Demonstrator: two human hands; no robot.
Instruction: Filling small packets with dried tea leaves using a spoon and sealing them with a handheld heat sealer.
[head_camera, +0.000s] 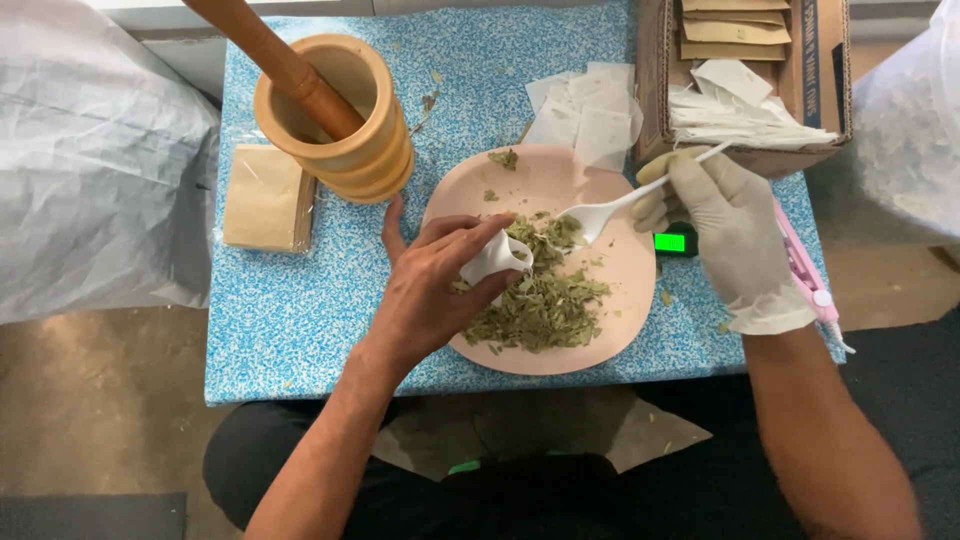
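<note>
A bare left hand pinches a small white paper sachet between thumb and fingers, its mouth held open over a heap of crushed green dried leaves. The right hand, in a pale latex glove, grips the handle of a white plastic spoon, whose bowl rests at the far edge of the heap, just beside the sachet. The leaves lie on a round pale pink plate near the front edge of the blue speckled tabletop, a few stray flakes scattered toward the plate's far rim.

Beyond the plate, flat empty white sachets lie loose on the tabletop, touching an open brown cardboard box at the far right corner that holds more white sachets and tan envelopes. A small device with a lit green display sits just right of the plate, partly hidden by the gloved hand, and a pink handheld tool lies along the right edge. At the far left stands a ribbed wooden mortar with a wooden pestle leaning in it; a stack of tan paper packets in clear wrap lies beside it at the left edge.
</note>
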